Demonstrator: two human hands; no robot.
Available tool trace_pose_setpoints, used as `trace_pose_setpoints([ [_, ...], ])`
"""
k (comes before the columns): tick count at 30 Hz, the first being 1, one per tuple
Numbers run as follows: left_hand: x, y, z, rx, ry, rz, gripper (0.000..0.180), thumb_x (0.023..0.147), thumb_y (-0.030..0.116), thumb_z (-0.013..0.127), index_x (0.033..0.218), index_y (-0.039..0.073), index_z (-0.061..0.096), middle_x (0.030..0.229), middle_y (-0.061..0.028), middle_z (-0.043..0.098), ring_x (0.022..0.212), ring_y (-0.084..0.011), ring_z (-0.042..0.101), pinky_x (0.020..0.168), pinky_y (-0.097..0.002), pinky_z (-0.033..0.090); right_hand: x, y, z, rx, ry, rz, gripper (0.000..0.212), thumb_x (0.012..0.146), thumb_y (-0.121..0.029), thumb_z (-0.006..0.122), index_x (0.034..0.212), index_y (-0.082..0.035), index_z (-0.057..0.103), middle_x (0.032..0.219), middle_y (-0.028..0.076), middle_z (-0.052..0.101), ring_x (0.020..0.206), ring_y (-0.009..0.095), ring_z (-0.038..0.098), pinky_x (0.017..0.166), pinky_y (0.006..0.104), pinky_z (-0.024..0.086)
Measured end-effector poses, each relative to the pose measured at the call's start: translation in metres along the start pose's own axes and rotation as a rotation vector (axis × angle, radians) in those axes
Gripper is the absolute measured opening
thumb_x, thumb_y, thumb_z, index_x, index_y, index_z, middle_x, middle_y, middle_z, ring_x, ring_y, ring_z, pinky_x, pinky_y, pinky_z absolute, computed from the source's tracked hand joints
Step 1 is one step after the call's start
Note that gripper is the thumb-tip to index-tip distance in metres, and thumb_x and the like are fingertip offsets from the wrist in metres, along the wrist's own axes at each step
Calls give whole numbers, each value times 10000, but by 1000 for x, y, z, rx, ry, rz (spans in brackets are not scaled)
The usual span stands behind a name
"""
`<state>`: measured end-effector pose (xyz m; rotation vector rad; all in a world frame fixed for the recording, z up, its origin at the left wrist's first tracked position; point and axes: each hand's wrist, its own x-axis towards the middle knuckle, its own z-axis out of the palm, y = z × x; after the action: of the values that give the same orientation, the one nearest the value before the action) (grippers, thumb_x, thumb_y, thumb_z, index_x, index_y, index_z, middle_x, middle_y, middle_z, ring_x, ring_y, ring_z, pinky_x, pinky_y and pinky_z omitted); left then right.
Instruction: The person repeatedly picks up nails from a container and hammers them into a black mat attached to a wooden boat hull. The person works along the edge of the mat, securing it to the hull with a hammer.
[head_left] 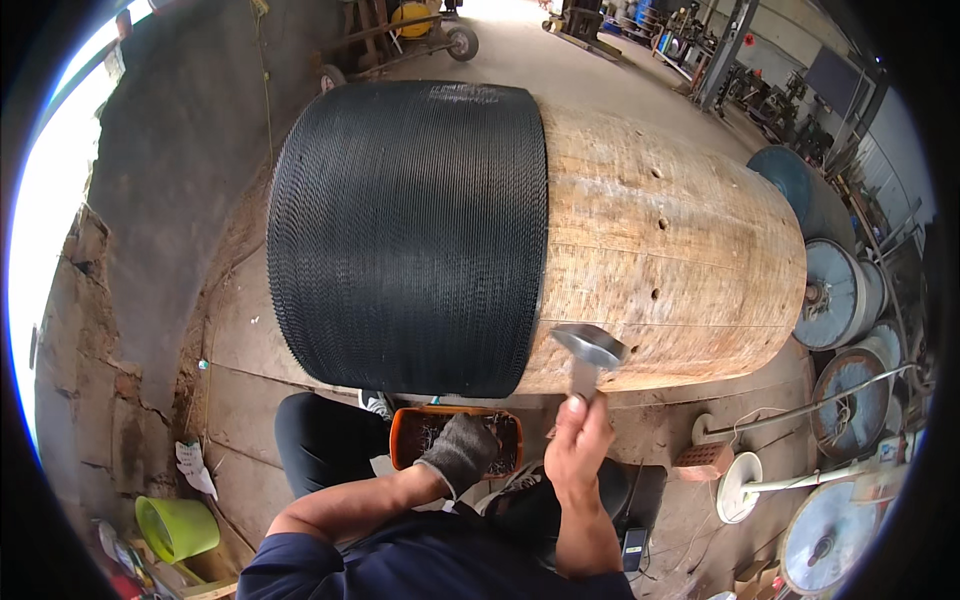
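Observation:
A big wooden drum (670,240) lies on its side in front of me, its left half wrapped in tight black windings (410,230). My right hand (578,450) is bare and grips the handle of a steel hammer (590,348), whose head is raised close to the drum's lower face beside the edge of the black windings. My left hand (462,450) wears a grey glove and reaches down into an orange tray (405,440) of small dark metal pieces that rests by my knee. Whether the glove holds anything is hidden.
Round grey-blue discs and reels (840,290) stand to the right, with a red brick (703,458) and a white stand (740,485) on the floor. A green bucket (178,525) sits at lower left by a rough wall (170,170). Carts and machinery fill the far end.

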<state>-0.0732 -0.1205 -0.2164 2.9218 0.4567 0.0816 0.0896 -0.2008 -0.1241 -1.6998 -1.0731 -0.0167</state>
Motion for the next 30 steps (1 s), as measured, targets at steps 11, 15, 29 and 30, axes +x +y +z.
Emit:
trace_pose_setpoints([
  [11,-7,8,-27,70,169,-7,191,938,155,530,899,4,639,831,-164,661,748,-344,661,627,-487,478,-5,-11,1,127,117,-115,305,1089,-292,441,1052,1,517,675,11,529,528,125,494,463,287,383],
  [15,-9,9,-37,17,229,-40,141,934,120,516,913,8,599,810,-148,617,738,-343,621,673,-486,471,2,3,17,-2,220,-190,282,1075,-277,473,987,-10,496,666,65,537,549,201,552,480,336,415],
  [29,74,-105,-201,419,1033,82,613,712,26,695,1312,84,582,1069,-87,582,971,-303,598,936,-548,467,2,20,21,-152,28,-75,292,1073,-250,462,1054,36,515,692,34,562,573,142,553,487,310,440],
  [30,74,-105,-199,399,1024,127,594,704,23,693,1286,82,592,1071,-91,589,979,-308,599,944,-547,465,-9,10,13,-20,33,-29,291,1072,-245,461,1072,40,519,689,36,562,570,138,549,486,307,441],
])
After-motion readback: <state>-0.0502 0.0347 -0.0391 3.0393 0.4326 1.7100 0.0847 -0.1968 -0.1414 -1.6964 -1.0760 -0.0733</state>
